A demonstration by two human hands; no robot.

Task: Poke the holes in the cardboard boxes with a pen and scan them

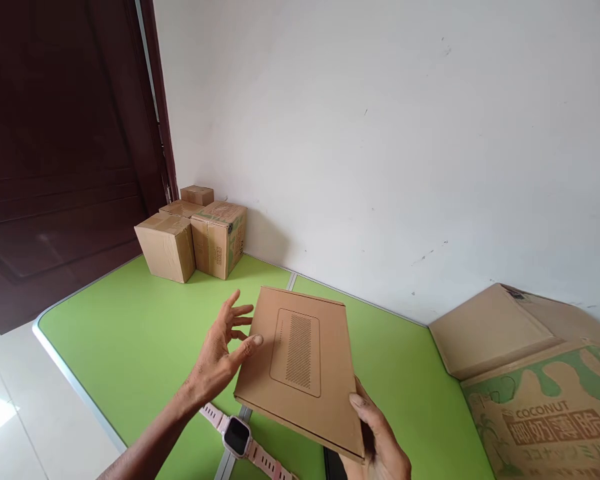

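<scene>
The flat cardboard box [300, 363] is held tilted above the green table [130, 333], its broad face with the printed dotted panel turned up, seemingly so that face can be seen. The right hand [380, 440] clamps the box's near right corner, thumb on top and fingers underneath, carrying the weight. The left hand [220, 357] is spread open at the box's left edge, only the thumb touching it, probably to steady it. A pink watch [237, 437] lies just below the box's near left corner. Small boxes [195, 237] are stacked well beyond the box; a big printed carton [545, 400] sits to its right.
</scene>
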